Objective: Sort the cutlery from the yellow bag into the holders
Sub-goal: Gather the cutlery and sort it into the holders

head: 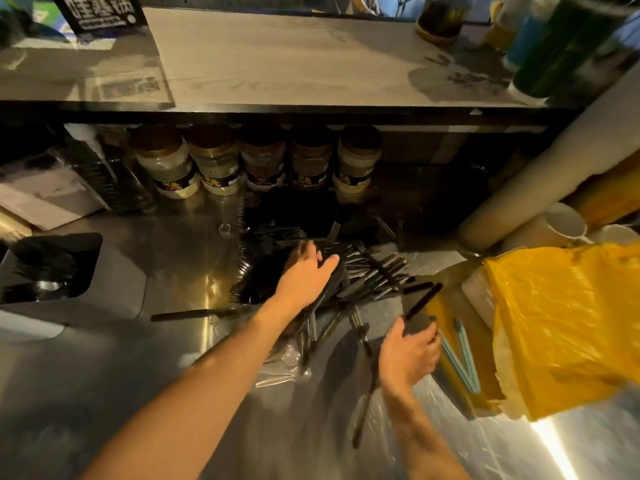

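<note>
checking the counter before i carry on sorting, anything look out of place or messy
Yes: black cutlery lies in a loose heap on the steel counter, one piece apart to its left. The yellow bag looks torn along its lower edge.

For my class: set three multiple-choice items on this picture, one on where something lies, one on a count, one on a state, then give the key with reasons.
1. Where does the yellow bag lie?
A. right of the cutlery pile
B. on the upper shelf
C. inside the holder

2. How many jars stand in the row under the shelf?
A. two
B. five
C. nine

3. What is the right hand doing?
A. resting flat and empty
B. holding a black knife
C. gripping a jar

Key: A, the bag sits at the right edge; B, five lids show; B, fingers curl round the handle.
</note>
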`<action>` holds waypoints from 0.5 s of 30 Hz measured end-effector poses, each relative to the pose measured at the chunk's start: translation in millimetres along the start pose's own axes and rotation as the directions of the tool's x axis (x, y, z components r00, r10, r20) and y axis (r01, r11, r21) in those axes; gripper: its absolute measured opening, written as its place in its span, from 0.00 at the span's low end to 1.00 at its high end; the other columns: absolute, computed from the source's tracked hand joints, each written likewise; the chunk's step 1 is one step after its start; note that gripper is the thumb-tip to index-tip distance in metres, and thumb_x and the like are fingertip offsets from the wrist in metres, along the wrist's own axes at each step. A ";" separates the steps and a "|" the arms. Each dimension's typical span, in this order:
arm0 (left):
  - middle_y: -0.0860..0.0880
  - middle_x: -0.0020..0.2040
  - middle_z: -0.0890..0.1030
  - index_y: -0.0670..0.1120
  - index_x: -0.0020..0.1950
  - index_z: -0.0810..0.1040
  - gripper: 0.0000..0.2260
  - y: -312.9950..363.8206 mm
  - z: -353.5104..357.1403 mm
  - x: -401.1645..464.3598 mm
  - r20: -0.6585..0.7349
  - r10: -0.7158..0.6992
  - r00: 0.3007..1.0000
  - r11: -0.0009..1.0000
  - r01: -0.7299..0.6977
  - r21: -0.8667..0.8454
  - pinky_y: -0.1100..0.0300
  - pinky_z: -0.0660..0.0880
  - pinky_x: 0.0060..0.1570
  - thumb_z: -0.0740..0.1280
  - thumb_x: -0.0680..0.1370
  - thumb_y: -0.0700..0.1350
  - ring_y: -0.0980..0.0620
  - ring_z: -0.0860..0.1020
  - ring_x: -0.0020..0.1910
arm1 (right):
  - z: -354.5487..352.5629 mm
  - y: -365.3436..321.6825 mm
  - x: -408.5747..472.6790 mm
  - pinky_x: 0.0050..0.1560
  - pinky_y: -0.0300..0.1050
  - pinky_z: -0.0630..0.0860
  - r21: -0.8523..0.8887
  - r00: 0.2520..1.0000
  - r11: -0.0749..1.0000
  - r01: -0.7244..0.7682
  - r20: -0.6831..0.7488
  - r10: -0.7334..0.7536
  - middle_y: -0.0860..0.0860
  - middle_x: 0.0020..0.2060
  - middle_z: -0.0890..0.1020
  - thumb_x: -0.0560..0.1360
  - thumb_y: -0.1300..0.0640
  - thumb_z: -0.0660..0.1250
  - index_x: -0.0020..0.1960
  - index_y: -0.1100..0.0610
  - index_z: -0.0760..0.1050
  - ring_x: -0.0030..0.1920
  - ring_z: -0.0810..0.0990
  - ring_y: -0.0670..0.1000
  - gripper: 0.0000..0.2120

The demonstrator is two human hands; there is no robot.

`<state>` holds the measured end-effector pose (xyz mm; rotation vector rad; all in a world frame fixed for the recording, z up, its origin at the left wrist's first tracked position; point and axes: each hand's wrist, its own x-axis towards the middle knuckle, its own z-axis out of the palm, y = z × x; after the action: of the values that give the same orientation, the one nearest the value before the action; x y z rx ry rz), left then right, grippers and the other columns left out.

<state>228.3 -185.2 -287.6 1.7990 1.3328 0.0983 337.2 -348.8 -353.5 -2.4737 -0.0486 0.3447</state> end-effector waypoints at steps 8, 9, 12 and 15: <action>0.49 0.82 0.53 0.50 0.81 0.53 0.30 -15.6 46.2 50.5 0.042 0.148 0.988 0.869 -0.150 0.471 0.48 0.38 0.78 0.53 0.82 0.62 0.51 0.45 0.81 | 19.6 -9.1 -13.9 0.79 0.52 0.47 0.285 0.956 0.953 -0.100 0.293 0.012 0.57 0.81 0.49 0.82 0.52 0.63 0.82 0.58 0.46 0.81 0.47 0.55 0.36; 0.50 0.82 0.53 0.50 0.81 0.51 0.31 -18.5 49.7 49.4 0.036 0.181 0.983 0.847 -0.174 0.503 0.49 0.39 0.78 0.53 0.82 0.62 0.52 0.45 0.81 | 22.2 -13.7 -13.2 0.79 0.52 0.47 0.285 0.950 0.953 -0.099 0.313 0.005 0.57 0.81 0.49 0.82 0.52 0.63 0.82 0.58 0.46 0.81 0.46 0.55 0.37; 0.49 0.81 0.58 0.49 0.82 0.51 0.33 -18.2 54.8 48.3 0.016 0.276 0.961 0.778 -0.233 0.584 0.48 0.48 0.77 0.53 0.82 0.63 0.50 0.52 0.80 | 29.4 -26.8 -8.5 0.79 0.54 0.53 0.305 0.947 0.947 -0.104 0.320 0.001 0.56 0.80 0.56 0.80 0.52 0.65 0.82 0.58 0.48 0.80 0.53 0.57 0.38; 0.47 0.78 0.63 0.47 0.80 0.56 0.34 -14.6 53.2 52.2 0.040 0.339 0.940 0.717 -0.286 0.636 0.47 0.54 0.74 0.54 0.81 0.65 0.47 0.58 0.77 | 33.8 -41.7 -4.8 0.69 0.58 0.70 0.420 0.949 0.879 -0.226 0.299 0.101 0.56 0.68 0.74 0.76 0.55 0.68 0.75 0.57 0.65 0.69 0.72 0.59 0.29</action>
<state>267.5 -173.5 -351.7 2.6247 1.1733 -0.1198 325.9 -296.1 -353.2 -1.9591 0.1202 0.6843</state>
